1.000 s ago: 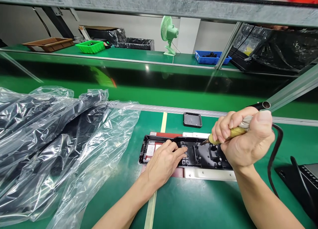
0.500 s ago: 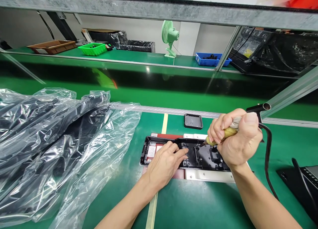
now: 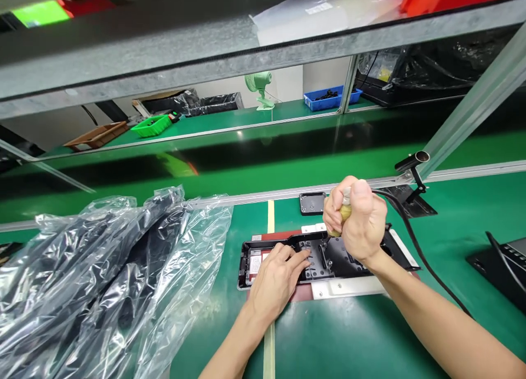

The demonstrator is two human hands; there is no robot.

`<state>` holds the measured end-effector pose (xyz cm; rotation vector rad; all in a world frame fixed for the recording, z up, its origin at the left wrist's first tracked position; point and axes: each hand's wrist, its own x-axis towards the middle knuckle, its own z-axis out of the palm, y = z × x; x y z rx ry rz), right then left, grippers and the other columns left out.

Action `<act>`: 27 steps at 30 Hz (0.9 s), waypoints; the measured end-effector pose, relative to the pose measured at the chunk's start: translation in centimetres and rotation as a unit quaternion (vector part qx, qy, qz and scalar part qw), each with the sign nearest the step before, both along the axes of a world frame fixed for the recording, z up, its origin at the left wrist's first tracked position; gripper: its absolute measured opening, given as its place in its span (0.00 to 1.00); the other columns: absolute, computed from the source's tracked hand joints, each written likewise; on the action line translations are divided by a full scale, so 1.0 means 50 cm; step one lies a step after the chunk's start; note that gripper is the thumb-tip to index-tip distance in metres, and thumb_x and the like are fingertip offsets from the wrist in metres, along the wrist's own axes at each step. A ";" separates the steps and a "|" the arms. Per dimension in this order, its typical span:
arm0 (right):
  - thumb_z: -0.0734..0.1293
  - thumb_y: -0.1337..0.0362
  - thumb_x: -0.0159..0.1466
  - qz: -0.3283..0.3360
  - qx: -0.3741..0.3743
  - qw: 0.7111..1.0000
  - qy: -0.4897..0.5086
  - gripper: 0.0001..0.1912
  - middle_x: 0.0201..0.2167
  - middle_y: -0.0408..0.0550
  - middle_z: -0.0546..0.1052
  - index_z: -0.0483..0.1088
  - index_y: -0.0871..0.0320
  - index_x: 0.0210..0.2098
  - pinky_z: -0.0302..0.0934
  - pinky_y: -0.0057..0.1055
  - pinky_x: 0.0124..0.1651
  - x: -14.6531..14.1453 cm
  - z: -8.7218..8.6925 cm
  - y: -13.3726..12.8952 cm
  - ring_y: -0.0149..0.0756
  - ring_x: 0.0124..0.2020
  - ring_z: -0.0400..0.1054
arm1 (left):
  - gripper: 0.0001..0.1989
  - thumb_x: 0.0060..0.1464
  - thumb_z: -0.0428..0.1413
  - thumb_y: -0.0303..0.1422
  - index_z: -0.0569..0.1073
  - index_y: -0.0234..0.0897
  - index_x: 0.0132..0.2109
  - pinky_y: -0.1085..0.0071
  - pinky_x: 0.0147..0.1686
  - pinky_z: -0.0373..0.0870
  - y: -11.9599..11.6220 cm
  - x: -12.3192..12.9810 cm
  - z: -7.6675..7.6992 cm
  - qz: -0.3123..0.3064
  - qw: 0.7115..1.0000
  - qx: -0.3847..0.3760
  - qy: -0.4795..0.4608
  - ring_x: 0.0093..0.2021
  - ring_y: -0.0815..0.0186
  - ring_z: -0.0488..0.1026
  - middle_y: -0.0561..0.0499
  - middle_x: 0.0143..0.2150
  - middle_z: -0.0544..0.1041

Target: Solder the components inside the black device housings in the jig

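Note:
A long black plastic housing (image 3: 340,263) lies open side up on a red and white fixture (image 3: 349,287). My left hand (image 3: 276,274) rests across its left part, fingers stretched over the inside and holding nothing. Above the middle of the housing, my right hand (image 3: 358,220) is wrapped round the yellow handle of a corded soldering iron (image 3: 346,211), which points down at the housing. The iron's tip is mostly hidden behind my fingers. A black cord (image 3: 411,239) runs from the handle off to the right.
A small black tray-like cover (image 3: 312,203) lies behind the housing. Clear plastic bags with dark parts (image 3: 123,275) cover the left side. A black tube on a bracket (image 3: 413,161) stands at the back right. A metal shelf (image 3: 184,69) crosses above; bins and a green fan (image 3: 258,83) are beyond.
My view has tilted and shifted. My right hand has moved left along the housing with the soldering iron, its handle now steeper. My left hand keeps its place on the housing.

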<state>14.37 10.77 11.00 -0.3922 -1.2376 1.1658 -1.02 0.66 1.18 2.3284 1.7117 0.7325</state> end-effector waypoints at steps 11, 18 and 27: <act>0.66 0.48 0.73 -0.013 -0.003 0.998 -0.053 0.29 0.19 0.38 0.59 0.57 0.55 0.20 0.47 0.28 0.18 0.003 -0.016 0.012 0.25 0.17 0.52 | 0.15 0.73 0.52 0.34 0.80 0.38 0.56 0.60 0.48 0.74 0.005 0.000 0.025 -0.004 0.994 -0.015 -0.108 0.45 0.58 0.75 0.45 0.44 0.81; 0.60 0.53 0.77 -0.039 0.056 0.991 -0.111 0.30 0.21 0.40 0.62 0.59 0.56 0.19 0.55 0.30 0.27 0.013 -0.008 0.012 0.27 0.22 0.59 | 0.16 0.74 0.50 0.38 0.81 0.40 0.54 0.64 0.55 0.69 0.015 0.025 0.109 0.047 0.976 -0.043 -0.209 0.51 0.61 0.77 0.47 0.49 0.83; 0.60 0.55 0.77 -0.074 0.116 0.974 -0.179 0.20 0.38 0.47 0.75 0.79 0.56 0.36 0.67 0.35 0.45 0.026 0.010 0.017 0.35 0.40 0.72 | 0.34 0.71 0.38 0.58 0.79 0.37 0.51 0.59 0.52 0.73 0.081 0.095 0.191 0.080 0.918 -0.048 -0.386 0.52 0.54 0.78 0.42 0.50 0.82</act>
